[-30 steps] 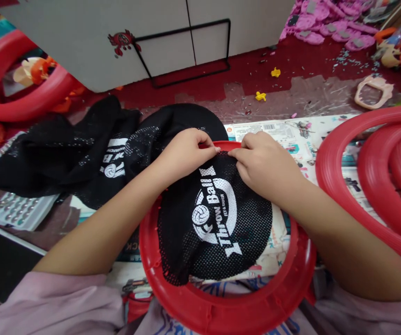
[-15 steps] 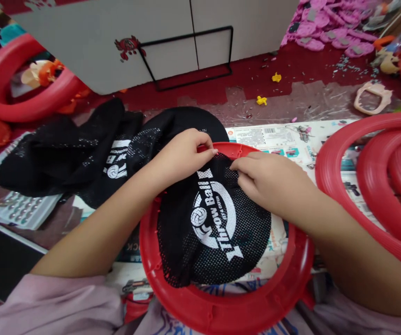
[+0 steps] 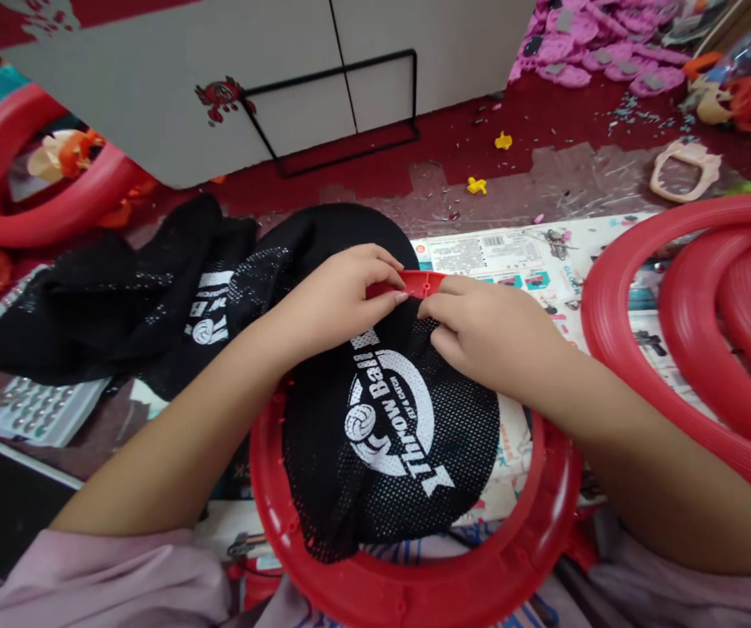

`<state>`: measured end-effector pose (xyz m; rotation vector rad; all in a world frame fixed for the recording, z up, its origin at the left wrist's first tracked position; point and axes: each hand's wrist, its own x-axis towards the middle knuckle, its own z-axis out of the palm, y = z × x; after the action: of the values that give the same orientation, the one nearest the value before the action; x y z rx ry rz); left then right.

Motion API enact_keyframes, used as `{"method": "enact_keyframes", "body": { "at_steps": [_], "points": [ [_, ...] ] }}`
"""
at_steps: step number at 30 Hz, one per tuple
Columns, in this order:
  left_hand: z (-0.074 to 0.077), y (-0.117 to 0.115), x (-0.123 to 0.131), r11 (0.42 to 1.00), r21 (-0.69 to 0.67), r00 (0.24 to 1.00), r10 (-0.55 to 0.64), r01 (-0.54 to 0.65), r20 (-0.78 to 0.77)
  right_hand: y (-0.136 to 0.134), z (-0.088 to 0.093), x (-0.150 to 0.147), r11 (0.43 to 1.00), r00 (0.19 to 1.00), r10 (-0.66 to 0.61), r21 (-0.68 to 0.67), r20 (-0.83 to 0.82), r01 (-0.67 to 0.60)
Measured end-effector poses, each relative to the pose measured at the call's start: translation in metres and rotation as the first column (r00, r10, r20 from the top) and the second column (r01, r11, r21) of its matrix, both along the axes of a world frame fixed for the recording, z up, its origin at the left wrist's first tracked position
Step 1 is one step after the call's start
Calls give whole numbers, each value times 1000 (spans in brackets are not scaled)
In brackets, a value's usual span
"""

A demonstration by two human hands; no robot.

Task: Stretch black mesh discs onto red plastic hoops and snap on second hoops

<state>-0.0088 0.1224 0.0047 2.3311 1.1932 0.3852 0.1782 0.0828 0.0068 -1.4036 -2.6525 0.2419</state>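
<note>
A red plastic ring [image 3: 414,589] rests in front of me, its hollow side with small pegs facing up. Black mesh fabric [image 3: 454,427] printed with a white "Throw Ball" logo lies across the ring's opening. My left hand [image 3: 342,292] pinches the fabric's edge at the ring's far rim, thumb and finger closed. Just right of it, my right hand [image 3: 493,327] also grips the fabric edge, fingers curled against the rim. The fingertips partly hide the edge. More black mesh pieces [image 3: 113,305] lie heaped beyond my left forearm.
Several red rings [image 3: 617,270] are stacked at the right, and a red ring [image 3: 22,227] sits far left. A white box [image 3: 185,113] with a black wire frame [image 3: 323,78] stands ahead. A compartment tray [image 3: 48,410] lies left. Pink parts [image 3: 584,44] pile at the back right.
The view has shifted slightly. Both hands remain at the ring's far rim, and the right fingers have moved a little closer to the left ones along the fabric edge.
</note>
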Motion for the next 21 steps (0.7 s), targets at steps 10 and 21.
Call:
{"method": "enact_keyframes", "body": {
  "at_steps": [10,21],
  "points": [
    [-4,6,-9,991,-121,995,69,-60,76,3,0,4,999,1000,-12,48,2,11],
    [-7,7,-8,977,-186,980,132,-103,149,3,-2,6,998,999,2,69,-38,1]
  ]
}}
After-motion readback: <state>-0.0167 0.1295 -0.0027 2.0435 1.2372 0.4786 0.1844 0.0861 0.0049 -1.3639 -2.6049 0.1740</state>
